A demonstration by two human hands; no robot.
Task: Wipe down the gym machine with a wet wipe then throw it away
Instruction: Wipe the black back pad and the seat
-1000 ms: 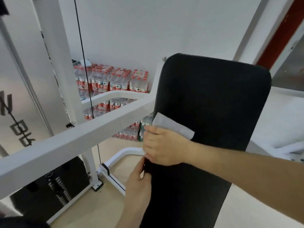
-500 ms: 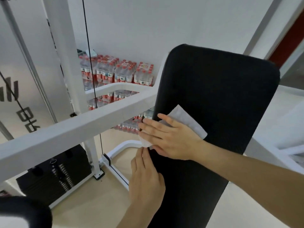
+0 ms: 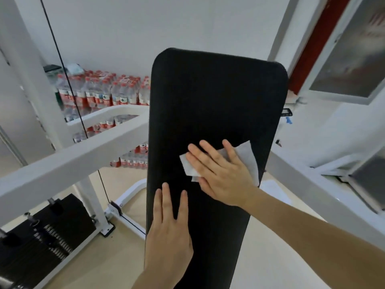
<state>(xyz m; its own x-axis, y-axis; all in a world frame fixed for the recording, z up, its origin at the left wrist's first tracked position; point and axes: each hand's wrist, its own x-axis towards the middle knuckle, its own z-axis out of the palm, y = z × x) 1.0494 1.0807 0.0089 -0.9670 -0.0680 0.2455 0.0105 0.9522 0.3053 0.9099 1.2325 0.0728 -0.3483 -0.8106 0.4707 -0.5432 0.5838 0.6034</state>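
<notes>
Wet wipe [image 3: 249,157]: white, creased, spread on face of black backrest pad [image 3: 214,97], mid-height, toward right edge. Pinned under right hand [image 3: 223,174]; palm flat, fingers straight and splayed, no curl. Wipe corners visible on both sides of hand. Left hand [image 3: 168,232] lower on same pad, near left edge; flat, fingers straight, holding nothing, apart from wipe. White frame bar [image 3: 73,161] slanting across left of pad. Thin black cable [image 3: 68,80] further left. Weight stack [image 3: 41,232] at lower left. Shrink-wrapped water bottles [image 3: 100,90] stacked against far wall.
</notes>
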